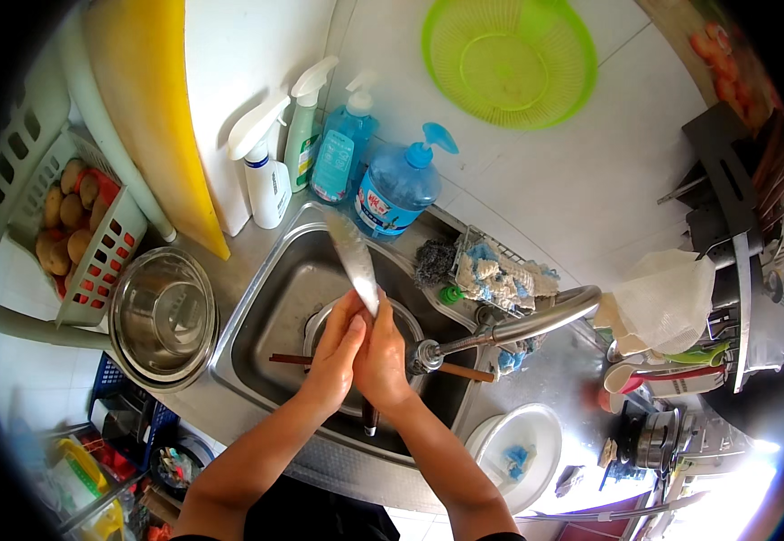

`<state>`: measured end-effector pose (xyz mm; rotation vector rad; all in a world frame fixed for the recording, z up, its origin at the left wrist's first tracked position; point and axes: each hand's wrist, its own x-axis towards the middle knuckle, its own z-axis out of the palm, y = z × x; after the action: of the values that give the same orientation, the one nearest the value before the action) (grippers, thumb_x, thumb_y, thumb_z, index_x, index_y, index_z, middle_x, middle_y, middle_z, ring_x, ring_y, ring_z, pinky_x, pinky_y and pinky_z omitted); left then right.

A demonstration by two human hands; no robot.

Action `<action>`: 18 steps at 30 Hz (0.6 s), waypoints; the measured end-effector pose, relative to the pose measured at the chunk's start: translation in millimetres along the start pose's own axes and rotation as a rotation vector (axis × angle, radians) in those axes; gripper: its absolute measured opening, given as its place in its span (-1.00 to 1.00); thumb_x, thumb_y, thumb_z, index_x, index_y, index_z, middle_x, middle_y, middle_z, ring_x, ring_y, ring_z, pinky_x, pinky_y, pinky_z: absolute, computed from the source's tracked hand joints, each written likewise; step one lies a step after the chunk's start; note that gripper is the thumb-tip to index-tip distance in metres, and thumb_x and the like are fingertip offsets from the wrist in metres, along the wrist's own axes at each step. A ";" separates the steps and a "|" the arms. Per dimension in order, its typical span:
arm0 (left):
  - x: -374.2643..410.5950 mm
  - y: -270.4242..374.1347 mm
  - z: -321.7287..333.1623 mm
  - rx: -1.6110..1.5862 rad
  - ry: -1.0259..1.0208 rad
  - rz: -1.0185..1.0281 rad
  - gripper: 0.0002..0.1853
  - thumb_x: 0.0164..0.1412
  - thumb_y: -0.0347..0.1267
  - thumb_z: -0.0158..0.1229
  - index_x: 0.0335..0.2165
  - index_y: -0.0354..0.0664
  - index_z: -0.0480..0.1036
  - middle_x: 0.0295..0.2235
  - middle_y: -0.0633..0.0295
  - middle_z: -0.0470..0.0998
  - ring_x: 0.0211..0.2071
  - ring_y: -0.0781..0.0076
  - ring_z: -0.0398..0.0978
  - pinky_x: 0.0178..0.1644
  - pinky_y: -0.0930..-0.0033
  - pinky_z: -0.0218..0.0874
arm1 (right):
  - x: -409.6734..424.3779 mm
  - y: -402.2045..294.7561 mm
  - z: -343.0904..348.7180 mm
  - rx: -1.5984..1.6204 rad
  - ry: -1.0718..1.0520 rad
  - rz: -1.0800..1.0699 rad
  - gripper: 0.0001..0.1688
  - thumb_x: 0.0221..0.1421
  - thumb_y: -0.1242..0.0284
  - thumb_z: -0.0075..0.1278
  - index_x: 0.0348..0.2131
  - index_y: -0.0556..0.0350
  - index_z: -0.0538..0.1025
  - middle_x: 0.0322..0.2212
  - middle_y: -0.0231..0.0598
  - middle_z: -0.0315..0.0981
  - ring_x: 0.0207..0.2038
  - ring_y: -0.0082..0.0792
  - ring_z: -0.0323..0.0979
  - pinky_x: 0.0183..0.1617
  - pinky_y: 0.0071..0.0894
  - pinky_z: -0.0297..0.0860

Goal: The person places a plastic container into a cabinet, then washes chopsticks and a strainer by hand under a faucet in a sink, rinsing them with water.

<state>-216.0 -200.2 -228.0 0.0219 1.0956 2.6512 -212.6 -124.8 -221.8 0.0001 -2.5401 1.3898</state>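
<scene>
A kitchen knife [353, 262] is held over a stainless steel sink [267, 284], its bright blade pointing away from me. My left hand [333, 355] and my right hand [383, 355] are pressed together around the lower blade. Below them, the dark knife handle [369, 416] shows, with its metal end towards me. Under my hands a metal bowl [402, 323] sits in the sink, mostly hidden. Dark chopsticks [286, 358] stick out on its left, and a brown wooden stick [466, 372] on its right. The faucet head [425, 357] is close beside my right hand.
A curved metal faucet [547, 318] reaches in from the right. Spray bottles [267, 182] and pump bottles [398, 186] line the back. Nested metal bowls [210, 318] stand left, a white basin [549, 466] right. A scouring pad [435, 262] and cloths [500, 270] are behind the sink.
</scene>
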 end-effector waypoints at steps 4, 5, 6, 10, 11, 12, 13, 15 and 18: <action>3.3 -3.8 -11.9 0.258 -0.065 -0.017 -0.59 0.22 -0.28 -0.26 -0.01 -0.26 0.06 -0.07 0.17 0.22 -0.07 0.47 0.19 0.01 0.40 0.02 | -9.0 -0.2 4.6 -0.080 -0.043 -0.155 -0.27 -0.07 0.61 -0.15 0.05 0.43 -0.09 -0.23 0.16 0.10 -0.22 0.05 0.22 -0.19 -0.24 0.25; 5.4 -3.0 -14.1 0.169 -0.043 -0.015 -0.62 0.22 -0.27 -0.26 -0.06 -0.27 0.10 -0.09 0.16 0.25 -0.12 0.49 0.24 -0.05 0.43 0.07 | -10.7 -1.0 6.6 -0.075 -0.016 -0.166 -0.29 -0.07 0.62 -0.15 0.05 0.43 -0.06 -0.23 0.15 0.09 -0.22 0.05 0.21 -0.17 -0.24 0.25; 9.4 -0.6 -14.9 0.078 -0.021 -0.013 -0.65 0.22 -0.27 -0.26 -0.10 -0.29 0.14 -0.12 0.14 0.28 -0.18 0.50 0.28 -0.10 0.45 0.12 | -11.9 -1.7 7.3 -0.071 0.010 -0.177 -0.31 -0.08 0.62 -0.14 0.05 0.42 -0.02 -0.23 0.13 0.08 -0.21 0.05 0.20 -0.16 -0.25 0.24; 18.1 15.0 -17.3 0.051 -0.007 -0.039 -0.66 0.23 -0.26 -0.28 -0.15 -0.28 0.21 -0.18 0.13 0.34 -0.27 0.49 0.37 -0.20 0.50 0.22 | -16.6 -15.2 -6.1 -0.151 0.027 -0.326 -0.55 -0.17 0.71 -0.14 -0.16 0.39 0.33 -0.18 0.11 0.13 -0.13 0.01 0.19 -0.08 -0.26 0.15; 18.9 16.9 -19.8 0.086 -0.031 -0.062 -0.67 0.23 -0.27 -0.29 -0.15 -0.28 0.21 -0.17 0.13 0.34 -0.25 0.49 0.37 -0.19 0.50 0.22 | -13.0 -20.3 -12.7 -0.224 0.029 -0.377 -0.55 -0.18 0.70 -0.12 -0.16 0.38 0.34 -0.16 0.10 0.14 -0.11 0.01 0.18 -0.08 -0.24 0.14; 19.4 15.1 -20.1 0.155 -0.020 -0.067 -0.69 0.23 -0.31 -0.27 -0.13 -0.27 0.20 -0.19 0.14 0.35 -0.26 0.49 0.36 -0.18 0.49 0.20 | -4.9 -27.8 -19.1 -0.298 0.034 -0.431 -0.54 -0.19 0.68 -0.11 -0.17 0.36 0.35 -0.13 0.10 0.14 -0.09 0.01 0.17 -0.08 -0.22 0.12; 17.9 9.0 -20.1 0.277 -0.018 0.060 -0.70 0.22 -0.32 -0.26 -0.14 -0.26 0.20 -0.20 0.16 0.35 -0.27 0.49 0.36 -0.19 0.49 0.19 | 4.0 -32.2 -22.5 -0.375 0.040 -0.484 -0.54 -0.21 0.66 -0.09 -0.17 0.34 0.35 -0.11 0.10 0.15 -0.06 0.01 0.17 -0.08 -0.20 0.11; 13.5 -4.0 -19.9 0.517 -0.009 0.316 -0.72 0.21 -0.35 -0.23 -0.14 -0.26 0.20 -0.24 0.19 0.37 -0.29 0.48 0.36 -0.19 0.48 0.18 | 22.4 -32.1 -21.8 -0.507 -0.034 -0.576 -0.51 -0.16 0.49 -0.08 -0.12 0.19 0.35 -0.02 -0.04 0.12 0.00 -0.08 0.13 -0.02 -0.22 -0.02; 12.8 0.1 -22.5 0.594 -0.100 0.357 -0.79 0.17 -0.36 -0.14 -0.27 -0.29 0.26 -0.42 0.24 0.38 -0.41 0.52 0.30 -0.29 0.50 0.14 | 52.5 -44.0 -36.0 -0.682 -0.005 -0.705 -0.44 -0.17 0.35 -0.03 -0.09 0.09 0.33 -0.03 -0.08 0.14 0.00 -0.14 0.13 -0.01 -0.23 -0.06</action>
<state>-230.9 -212.5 -245.1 0.5004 1.9485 2.4541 -250.7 -112.8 -155.6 0.6893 -2.4943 0.2519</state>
